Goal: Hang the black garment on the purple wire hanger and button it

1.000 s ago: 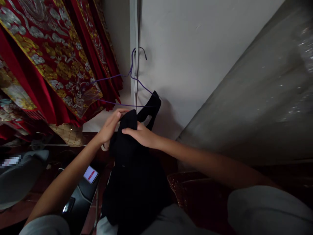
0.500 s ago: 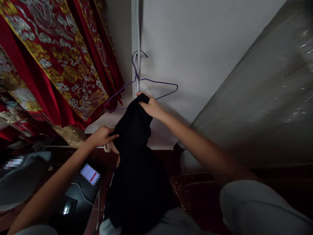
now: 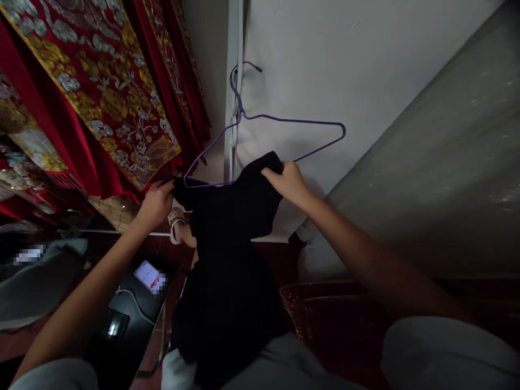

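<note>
A black garment (image 3: 231, 227) is stretched between my two hands and drapes down over my lap. My left hand (image 3: 158, 203) is closed on its left upper corner, beside the lower left end of a purple wire hanger (image 3: 284, 120). With thumb and fingers pinched, my right hand (image 3: 289, 179) grips its right upper corner. The hanger's left end and part of its bottom bar lie in front of the black cloth; the right part of the bar passes behind it. The hanger's hook is at a pale vertical strip (image 3: 233, 135) by the wall.
Red embroidered cloths (image 3: 109, 92) hang at the upper left. A lit phone (image 3: 149, 275) lies on a black surface (image 3: 134, 325) at lower left. A plastic-covered bulk (image 3: 426, 189) leans at the right. My foot in a beige clog (image 3: 176, 225) shows below the left hand.
My hands have moved apart, spreading the garment's top edge wider. The garment's left corner has risen to the hanger's left end. The hanger appears larger and nearer.
</note>
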### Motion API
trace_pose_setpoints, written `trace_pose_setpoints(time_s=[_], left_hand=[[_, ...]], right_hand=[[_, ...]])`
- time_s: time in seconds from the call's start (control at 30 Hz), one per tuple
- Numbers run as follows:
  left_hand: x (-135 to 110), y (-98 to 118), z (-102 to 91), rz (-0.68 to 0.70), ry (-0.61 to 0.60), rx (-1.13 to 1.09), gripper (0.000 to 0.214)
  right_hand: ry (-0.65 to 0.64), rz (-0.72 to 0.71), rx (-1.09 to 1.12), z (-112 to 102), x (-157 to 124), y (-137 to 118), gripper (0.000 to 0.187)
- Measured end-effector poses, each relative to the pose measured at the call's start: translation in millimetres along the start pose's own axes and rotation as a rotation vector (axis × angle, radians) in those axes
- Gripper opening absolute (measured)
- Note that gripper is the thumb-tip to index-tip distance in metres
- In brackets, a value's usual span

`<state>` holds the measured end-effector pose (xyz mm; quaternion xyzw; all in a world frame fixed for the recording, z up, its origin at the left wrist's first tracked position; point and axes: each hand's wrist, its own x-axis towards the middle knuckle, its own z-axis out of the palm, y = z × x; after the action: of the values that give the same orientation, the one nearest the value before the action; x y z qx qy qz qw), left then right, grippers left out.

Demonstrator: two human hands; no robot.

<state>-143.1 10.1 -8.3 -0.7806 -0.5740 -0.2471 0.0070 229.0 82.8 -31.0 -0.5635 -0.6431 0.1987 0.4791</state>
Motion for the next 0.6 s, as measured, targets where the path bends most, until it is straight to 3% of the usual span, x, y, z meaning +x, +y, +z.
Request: trace_pose_setpoints(time_s=[0.13,0.2,0.27,0.37,0.43,0.5,0.6], left_hand=[[33,42,-10.3,0.090,0.300,-0.335,0.043],[52,62,-13.7,0.154,0.333,-0.362,0.038],[71,72,-13.8,0.198,0.329,-0.348,0.042],[93,69,-11.3,0.225,0.270,-0.291,0.047],[101,61,-12.6,0.227,0.237,-0.236,0.044],[105,52,-18.5,0.235,0.235,-0.194,0.040],[105,45,-33.0,0.269,0.274,-0.184,0.031]], right_hand=[[-0.023,-0.014,0.063,-7,-18,-9,0.039],[-0.055,-0.020,0.119,-3,-27,-16,0.036],[-0.090,-0.113,0.154,0,-34,-25,0.029],[-0.072,-0.339,0.125,-8,-37,-33,0.018],[0.081,-0.433,0.062,-27,-31,-29,0.038],[0.271,-0.441,0.008,-52,-19,-17,0.054],[0.329,-0.408,0.032,-90,6,8,0.044]])
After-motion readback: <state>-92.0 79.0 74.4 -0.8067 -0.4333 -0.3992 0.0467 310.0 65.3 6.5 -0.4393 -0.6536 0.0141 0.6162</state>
